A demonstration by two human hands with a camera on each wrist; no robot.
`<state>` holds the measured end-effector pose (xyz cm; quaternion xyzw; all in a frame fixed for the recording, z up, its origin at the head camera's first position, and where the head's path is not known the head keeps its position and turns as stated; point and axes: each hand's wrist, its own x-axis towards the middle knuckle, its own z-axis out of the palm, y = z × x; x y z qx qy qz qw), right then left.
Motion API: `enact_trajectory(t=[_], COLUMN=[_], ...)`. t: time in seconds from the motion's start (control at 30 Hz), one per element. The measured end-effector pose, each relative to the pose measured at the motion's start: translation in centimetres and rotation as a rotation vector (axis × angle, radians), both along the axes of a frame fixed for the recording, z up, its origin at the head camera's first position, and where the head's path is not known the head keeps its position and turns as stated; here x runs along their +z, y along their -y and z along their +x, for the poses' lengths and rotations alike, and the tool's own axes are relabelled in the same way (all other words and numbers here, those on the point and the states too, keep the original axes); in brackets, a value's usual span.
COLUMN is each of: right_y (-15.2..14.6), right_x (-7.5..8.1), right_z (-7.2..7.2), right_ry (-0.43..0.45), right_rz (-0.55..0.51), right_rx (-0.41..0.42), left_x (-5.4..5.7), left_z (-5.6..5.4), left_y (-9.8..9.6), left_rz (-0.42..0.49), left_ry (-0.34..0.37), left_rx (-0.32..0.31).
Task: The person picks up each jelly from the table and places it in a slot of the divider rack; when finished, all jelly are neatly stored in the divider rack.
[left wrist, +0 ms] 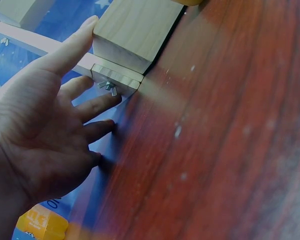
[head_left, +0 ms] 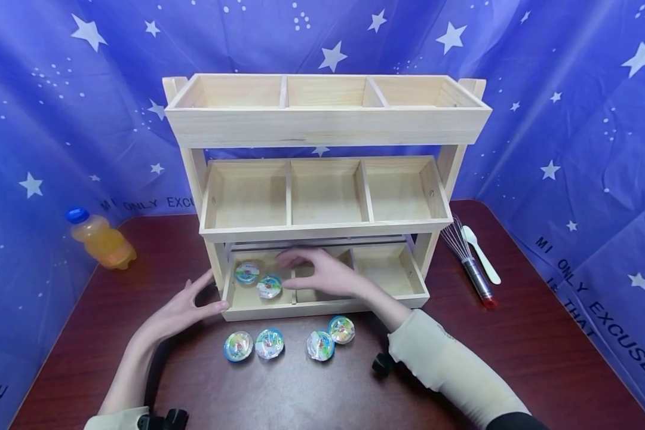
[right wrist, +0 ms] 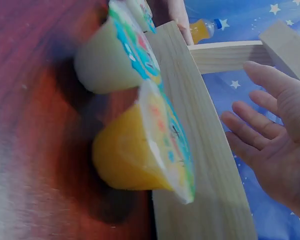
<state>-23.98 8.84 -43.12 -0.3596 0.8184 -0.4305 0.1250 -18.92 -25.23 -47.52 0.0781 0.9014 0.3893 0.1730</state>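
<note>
A three-tier wooden rack (head_left: 328, 128) stands on the table. Two jelly cups with printed foil lids, one (head_left: 247, 273) behind the other (head_left: 269, 286), sit in the left compartment of its bottom tray (head_left: 328, 309). My right hand (head_left: 325, 275) reaches over that tray, fingertips beside the nearer cup. The right wrist view shows the palm empty and its fingers (right wrist: 250, 122) loosely spread. My left hand (head_left: 180, 307) has its thumb at the tray's front left corner, with its other fingers spread along the rack's left side, near a wing nut (left wrist: 109, 86).
Several jelly cups lie before the rack, including a yellow one (right wrist: 127, 150) and a whitish one (right wrist: 102, 65). An orange drink bottle (head_left: 104, 242) stands at left. A whisk (head_left: 470, 266) and a white plastic knife-like utensil (head_left: 481, 254) lie at right. A starry blue curtain (head_left: 559, 119) surrounds the table.
</note>
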Motion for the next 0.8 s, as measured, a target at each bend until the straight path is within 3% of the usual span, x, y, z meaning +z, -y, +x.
enact_trajectory(t=[0.47,0.8], right_y=[-0.7,-2.8], right_x=[-0.4,-1.0], right_z=[2.9,5.0], right_ry=[0.040,0.089], right_rz=[-0.231,-0.259], right_rx=[-0.040,-0.005], left_x=[0.0,0.0], left_z=[-0.1,-0.1], left_y=[0.3,0.0], left_rz=[-0.008,-0.016], left_ry=[0.018,0.028], left_rx=[0.018,0.013])
